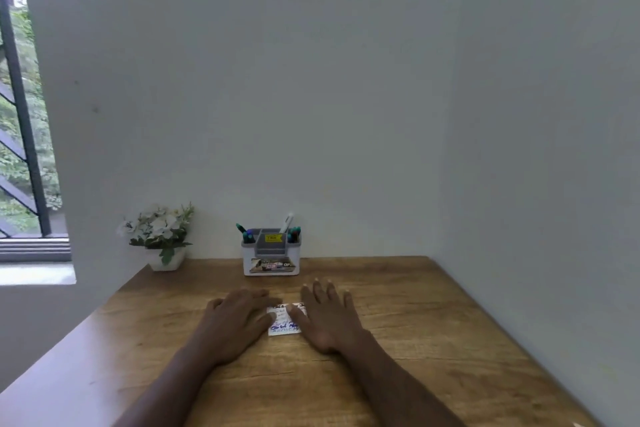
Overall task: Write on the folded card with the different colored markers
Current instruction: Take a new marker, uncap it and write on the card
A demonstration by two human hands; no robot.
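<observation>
**Both hands flat on the written card**

The left hand (239, 321) lies palm down on the wooden table (433, 340), its fingers straight and close together, pointing right so that the fingertips cover the card's left edge. The right hand (327, 317) also lies palm down, fingers straight and slightly spread toward the far wall, with its thumb stretched left across the card's upper right part. Neither hand grips anything; both simply press flat.

Between the two hands sits the folded card (284, 322), white, lying flat on the table near the middle of the scene. It already carries handwriting in more than one colour: dark lettering along the far edge and blue lettering nearer the person. The words are too small and blurred to read, and the fold itself cannot be made out from this angle.

Beyond the card, against the far wall, stands a white and grey desk organizer (271, 255) with a yellow label inside and a printed sticker on its front. Markers (293, 234) with green and blue caps stand in its left and right compartments, and a white pen (286, 222) leans out of the right side.

To the far left, a white pot of white artificial flowers (159, 230) stands in the table's corner. Further left is a window (24, 149) with dark bars and green foliage outside.
</observation>
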